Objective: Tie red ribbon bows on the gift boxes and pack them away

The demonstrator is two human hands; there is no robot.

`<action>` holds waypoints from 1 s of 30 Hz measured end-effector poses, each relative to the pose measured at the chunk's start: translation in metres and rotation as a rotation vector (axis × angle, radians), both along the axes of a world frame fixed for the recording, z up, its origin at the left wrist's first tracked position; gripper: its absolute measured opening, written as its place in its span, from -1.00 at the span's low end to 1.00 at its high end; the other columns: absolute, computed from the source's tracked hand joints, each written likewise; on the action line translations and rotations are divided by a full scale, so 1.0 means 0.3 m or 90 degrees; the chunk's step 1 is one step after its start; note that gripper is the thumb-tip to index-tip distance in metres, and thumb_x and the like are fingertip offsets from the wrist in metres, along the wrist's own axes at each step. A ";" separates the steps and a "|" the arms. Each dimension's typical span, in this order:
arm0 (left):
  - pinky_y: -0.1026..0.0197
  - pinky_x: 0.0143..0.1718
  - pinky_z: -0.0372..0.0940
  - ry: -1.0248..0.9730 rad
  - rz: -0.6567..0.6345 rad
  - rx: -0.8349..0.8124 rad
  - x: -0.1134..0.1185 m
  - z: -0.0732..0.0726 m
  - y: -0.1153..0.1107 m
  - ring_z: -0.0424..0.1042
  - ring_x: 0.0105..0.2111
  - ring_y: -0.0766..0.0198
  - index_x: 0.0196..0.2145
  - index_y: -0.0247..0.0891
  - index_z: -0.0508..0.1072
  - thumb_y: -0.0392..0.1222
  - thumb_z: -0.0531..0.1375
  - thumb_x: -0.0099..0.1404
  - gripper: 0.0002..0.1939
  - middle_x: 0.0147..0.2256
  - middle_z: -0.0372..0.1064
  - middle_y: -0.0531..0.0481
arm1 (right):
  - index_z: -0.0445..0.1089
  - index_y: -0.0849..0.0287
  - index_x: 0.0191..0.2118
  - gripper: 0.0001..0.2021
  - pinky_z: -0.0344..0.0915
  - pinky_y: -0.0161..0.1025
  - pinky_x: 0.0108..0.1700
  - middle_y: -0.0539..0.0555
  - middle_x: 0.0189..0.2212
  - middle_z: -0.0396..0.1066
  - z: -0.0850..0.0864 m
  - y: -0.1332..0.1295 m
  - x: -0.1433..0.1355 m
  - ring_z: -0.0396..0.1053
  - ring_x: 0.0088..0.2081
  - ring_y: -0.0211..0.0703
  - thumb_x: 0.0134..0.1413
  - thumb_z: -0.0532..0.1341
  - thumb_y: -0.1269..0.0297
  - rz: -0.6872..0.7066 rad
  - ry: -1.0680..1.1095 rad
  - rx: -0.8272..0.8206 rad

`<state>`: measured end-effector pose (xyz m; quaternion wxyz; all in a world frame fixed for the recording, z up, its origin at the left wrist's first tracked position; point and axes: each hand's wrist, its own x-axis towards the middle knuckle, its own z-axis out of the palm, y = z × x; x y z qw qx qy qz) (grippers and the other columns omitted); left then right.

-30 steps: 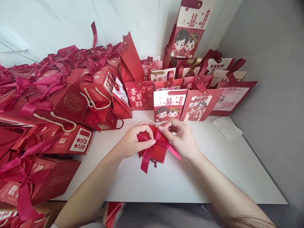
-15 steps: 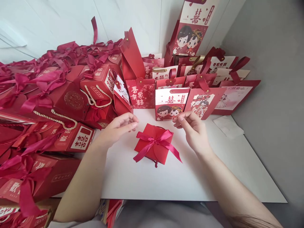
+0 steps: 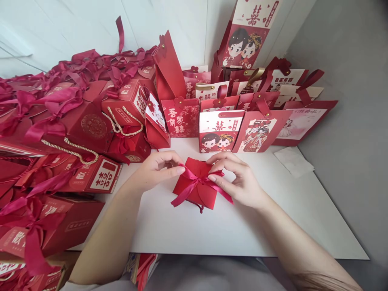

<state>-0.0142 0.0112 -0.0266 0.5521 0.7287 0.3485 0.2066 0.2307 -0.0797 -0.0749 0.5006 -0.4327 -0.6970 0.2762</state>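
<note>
On the white table stands a small red gift box (image 3: 202, 196), seen from above, with a dark red cord at its edges. A magenta ribbon (image 3: 185, 193) is tied in a bow across its folded top, with two tails hanging over the near side. My left hand (image 3: 162, 169) pinches the bow's left loop between thumb and fingertips. From the right, my right hand (image 3: 235, 178) has its thumb and fingers closed on the bow's right loop, close to the knot. The box rests on the table between both hands.
Many ribbon-tied red boxes (image 3: 87, 121) are piled at the left. Red and white gift bags (image 3: 221, 131) stand in rows behind, one raised higher (image 3: 247, 36). A white tissue (image 3: 294, 161) lies at the right, by the grey wall (image 3: 342, 121). The white table (image 3: 242, 234) ends near my body.
Both hands have come inward from either side of the box and taken hold of the bow's loops. The left loop is now lifted a little. The box has barely moved.
</note>
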 end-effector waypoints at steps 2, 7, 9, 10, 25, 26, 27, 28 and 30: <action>0.19 -0.25 0.31 -0.036 0.009 0.003 0.006 -0.006 -0.007 0.41 -0.34 0.25 -0.36 -0.24 0.55 -0.08 0.32 0.29 -0.82 -0.35 0.46 -0.03 | 0.49 0.09 -0.26 -0.97 0.40 -0.05 -0.01 0.12 -0.13 0.48 -0.001 0.001 -0.003 0.45 -0.09 -0.07 0.26 0.32 0.31 0.003 0.007 0.019; 0.14 -0.17 0.36 -0.069 0.027 -0.010 0.020 -0.010 -0.026 0.50 -0.29 0.21 -0.31 -0.25 0.51 -0.11 0.30 0.32 -0.84 -0.31 0.54 -0.08 | 0.50 0.09 -0.27 -0.97 0.42 -0.07 -0.07 0.09 -0.21 0.51 0.003 0.000 -0.007 0.47 -0.15 -0.09 0.23 0.34 0.35 -0.024 0.016 0.077; 0.13 -0.17 0.38 -0.090 0.055 -0.040 0.026 -0.012 -0.030 0.53 -0.29 0.19 -0.31 -0.23 0.44 -0.11 0.31 0.31 -0.83 -0.31 0.57 -0.06 | 0.50 0.08 -0.26 -0.96 0.43 -0.06 -0.10 0.08 -0.25 0.52 0.005 -0.002 -0.010 0.48 -0.18 -0.08 0.24 0.33 0.35 -0.054 0.011 0.087; 0.13 -0.17 0.38 -0.100 0.073 -0.052 0.028 -0.013 -0.032 0.54 -0.28 0.19 -0.30 -0.22 0.40 -0.10 0.31 0.31 -0.81 -0.31 0.58 -0.05 | 0.50 0.07 -0.25 -0.96 0.43 -0.05 -0.10 0.08 -0.26 0.52 0.005 -0.003 -0.012 0.48 -0.18 -0.07 0.25 0.32 0.36 -0.067 0.007 0.090; 0.21 -0.28 0.23 0.002 0.010 0.125 0.017 -0.017 -0.008 0.34 -0.33 0.27 -0.36 -0.24 0.48 -0.10 0.26 0.33 -0.82 -0.33 0.37 0.00 | 0.01 0.02 0.41 0.02 0.29 0.16 0.28 0.27 0.33 0.21 0.023 -0.029 0.000 0.26 0.30 0.21 -0.09 0.49 -0.13 0.048 -0.132 -0.065; 0.20 -0.25 0.24 0.001 -0.002 0.134 0.016 -0.015 -0.008 0.35 -0.31 0.26 -0.34 -0.23 0.48 -0.10 0.25 0.34 -0.84 -0.31 0.39 -0.01 | -0.06 0.01 0.44 0.11 0.25 0.20 0.31 0.27 0.36 0.17 0.024 -0.033 -0.003 0.21 0.34 0.24 -0.13 0.50 -0.13 0.052 -0.156 -0.072; 0.19 -0.21 0.25 0.005 -0.011 0.147 0.015 -0.014 -0.009 0.35 -0.28 0.24 -0.31 -0.23 0.48 -0.10 0.25 0.34 -0.85 -0.30 0.40 -0.01 | -0.14 0.00 0.47 0.17 0.21 0.23 0.32 0.28 0.38 0.14 0.024 -0.037 -0.006 0.18 0.36 0.26 -0.15 0.51 -0.13 0.053 -0.173 -0.076; 0.18 -0.18 0.25 0.011 -0.018 0.161 0.015 -0.012 -0.010 0.35 -0.26 0.23 -0.28 -0.22 0.49 -0.10 0.25 0.34 -0.86 -0.29 0.41 -0.02 | -0.22 -0.01 0.49 0.22 0.20 0.25 0.33 0.28 0.40 0.12 0.024 -0.040 -0.010 0.16 0.37 0.27 -0.15 0.52 -0.11 0.054 -0.186 -0.078; 0.18 -0.15 0.25 0.014 -0.027 0.191 0.016 -0.008 -0.014 0.35 -0.25 0.21 -0.26 -0.21 0.49 -0.08 0.27 0.33 -0.85 -0.28 0.41 -0.02 | -0.32 -0.02 0.51 0.27 0.20 0.26 0.32 0.28 0.41 0.10 0.023 -0.045 -0.021 0.15 0.37 0.27 -0.13 0.52 -0.06 0.053 -0.201 -0.078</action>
